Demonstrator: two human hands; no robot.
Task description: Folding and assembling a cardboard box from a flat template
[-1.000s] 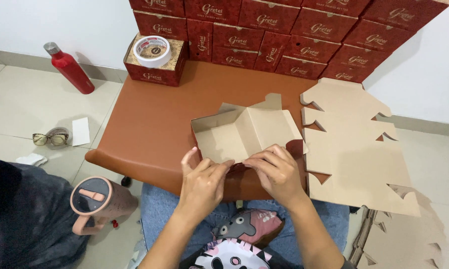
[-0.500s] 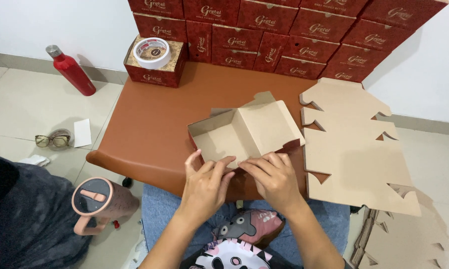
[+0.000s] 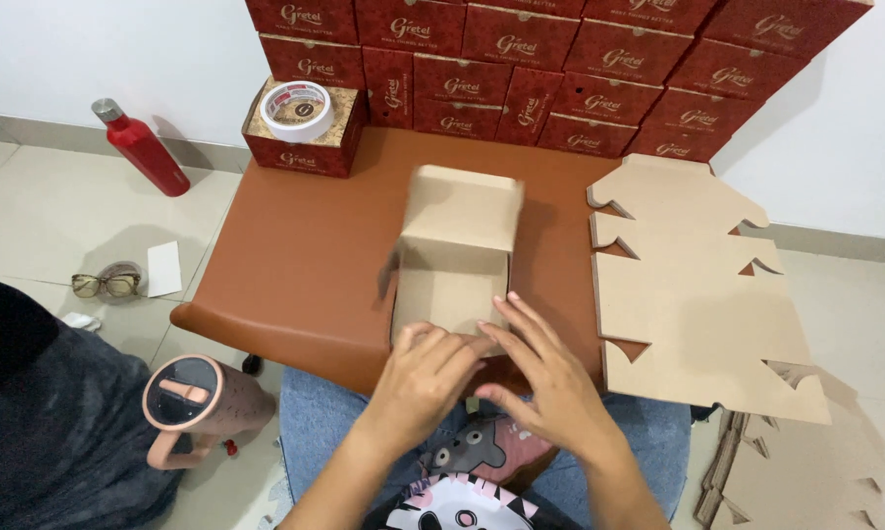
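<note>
A half-folded brown cardboard box point(image 3: 455, 247) stands on the brown leather bench point(image 3: 295, 265) right in front of me, its far flap raised. My left hand point(image 3: 423, 378) presses on the box's near edge with fingers together. Beside it, my right hand point(image 3: 545, 378) has its fingers spread against the box's near right corner. Both hands touch the cardboard at the bench's front edge.
A stack of flat die-cut cardboard blanks point(image 3: 697, 285) lies on the bench's right side, more lie on the floor point(image 3: 805, 471). Red boxes point(image 3: 560, 59) are stacked along the wall, one holding a tape roll point(image 3: 297, 110). A red bottle point(image 3: 146, 147), glasses point(image 3: 104, 285) and a pink tumbler point(image 3: 192, 402) sit left.
The box has been turned and folded from a wide open shape into a narrower upright one. Both hands have shifted to its near edge.
</note>
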